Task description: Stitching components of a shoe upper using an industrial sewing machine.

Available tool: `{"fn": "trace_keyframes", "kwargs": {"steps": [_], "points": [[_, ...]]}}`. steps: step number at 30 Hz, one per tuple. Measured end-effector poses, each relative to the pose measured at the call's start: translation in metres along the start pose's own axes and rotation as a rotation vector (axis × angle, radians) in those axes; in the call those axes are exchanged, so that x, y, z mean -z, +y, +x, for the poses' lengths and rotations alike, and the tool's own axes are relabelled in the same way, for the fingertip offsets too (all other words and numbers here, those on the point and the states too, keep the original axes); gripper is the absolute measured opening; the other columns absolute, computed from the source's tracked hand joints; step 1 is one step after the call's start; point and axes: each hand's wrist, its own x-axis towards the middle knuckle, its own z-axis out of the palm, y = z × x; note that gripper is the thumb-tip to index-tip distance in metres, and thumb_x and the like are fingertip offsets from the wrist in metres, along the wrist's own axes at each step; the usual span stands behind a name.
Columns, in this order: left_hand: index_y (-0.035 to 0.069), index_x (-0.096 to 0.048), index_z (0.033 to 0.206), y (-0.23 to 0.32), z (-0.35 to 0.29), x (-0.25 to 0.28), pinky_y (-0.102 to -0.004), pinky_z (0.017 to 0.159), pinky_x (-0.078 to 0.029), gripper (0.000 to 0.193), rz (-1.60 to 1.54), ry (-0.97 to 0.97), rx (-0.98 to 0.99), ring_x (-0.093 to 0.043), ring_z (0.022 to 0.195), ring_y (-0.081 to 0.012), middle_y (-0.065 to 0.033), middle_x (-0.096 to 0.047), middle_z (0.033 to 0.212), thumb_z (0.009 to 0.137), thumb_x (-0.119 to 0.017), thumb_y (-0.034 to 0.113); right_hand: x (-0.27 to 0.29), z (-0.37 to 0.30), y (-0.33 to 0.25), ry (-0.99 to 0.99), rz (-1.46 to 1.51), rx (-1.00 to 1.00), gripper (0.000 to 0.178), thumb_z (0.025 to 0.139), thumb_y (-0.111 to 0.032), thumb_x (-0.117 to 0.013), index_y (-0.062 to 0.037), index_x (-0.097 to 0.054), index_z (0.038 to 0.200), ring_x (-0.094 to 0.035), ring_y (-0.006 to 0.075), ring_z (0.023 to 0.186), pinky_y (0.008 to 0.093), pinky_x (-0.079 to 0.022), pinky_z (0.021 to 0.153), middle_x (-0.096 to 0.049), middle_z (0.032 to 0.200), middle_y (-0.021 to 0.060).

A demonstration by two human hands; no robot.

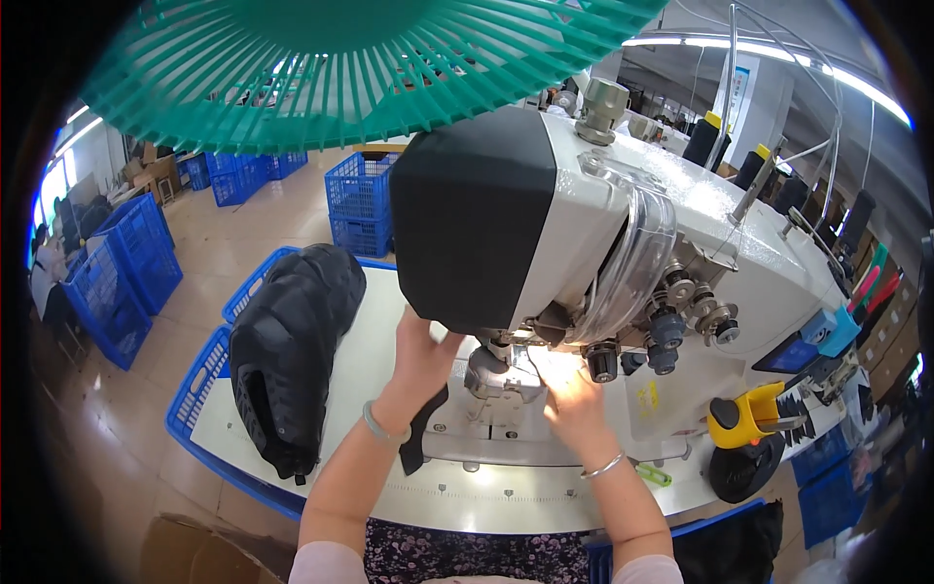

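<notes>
A large white sewing machine (584, 224) with a dark grey front cover stands before me. My left hand (423, 355) reaches up behind the lower edge of its head, left of the needle area; most of its fingers are hidden there. My right hand (572, 391) is at the right of the presser foot (501, 375), under the bright lamp. Its fingers are drawn together toward the needle, and glare hides what they hold, if anything. A strip of black fabric (420, 433) lies on the machine bed beside my left wrist.
At the left of the table lies a bulky black padded piece (297, 355), above a blue crate (195, 404). A green fan guard (321, 78) hangs overhead. Yellow-handled snips (754, 414) stand at the right. Thread cones (702, 141) sit behind, and blue crates (360, 200) stand on the floor.
</notes>
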Motion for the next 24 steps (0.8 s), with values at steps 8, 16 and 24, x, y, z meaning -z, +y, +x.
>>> {"fn": "trace_keyframes", "kwargs": {"steps": [8,16,24], "points": [[-0.001,-0.058,0.121,-0.025,0.038,-0.031,-0.0370,0.092,-0.051,0.032,0.657,0.108,-0.490,-0.063,0.103,-0.0230,-0.0126,-0.065,0.109,0.089,-0.058,-0.001,-0.011,0.002,0.029,-0.146,-0.299,-0.377,0.032,0.077,-0.016,-0.064,-0.0060,-0.064,0.107,-0.060,0.0414,0.096,0.0509,-0.049,0.085,-0.058,0.108,0.0178],[0.003,-0.072,0.094,0.112,0.029,0.072,-0.0352,0.065,-0.049,0.014,0.762,0.169,-0.128,-0.062,0.070,-0.0289,-0.0131,-0.064,0.079,0.083,-0.069,0.011,0.065,0.040,-0.059,-0.195,0.326,-0.105,0.034,0.080,-0.002,-0.065,-0.0085,-0.066,0.114,-0.060,0.0291,0.102,0.0371,-0.048,0.086,-0.068,0.097,0.0107],[-0.002,-0.065,0.072,0.139,-0.029,0.063,-0.0345,0.048,-0.042,0.023,0.386,-0.408,0.096,-0.051,0.049,-0.0273,-0.0140,-0.060,0.061,0.082,-0.071,0.018,0.031,0.045,-0.062,-0.535,1.251,-0.428,0.027,0.092,-0.015,-0.061,-0.0004,-0.064,0.114,-0.064,0.0199,0.080,0.0299,-0.050,0.075,-0.069,0.090,0.0073]]}}
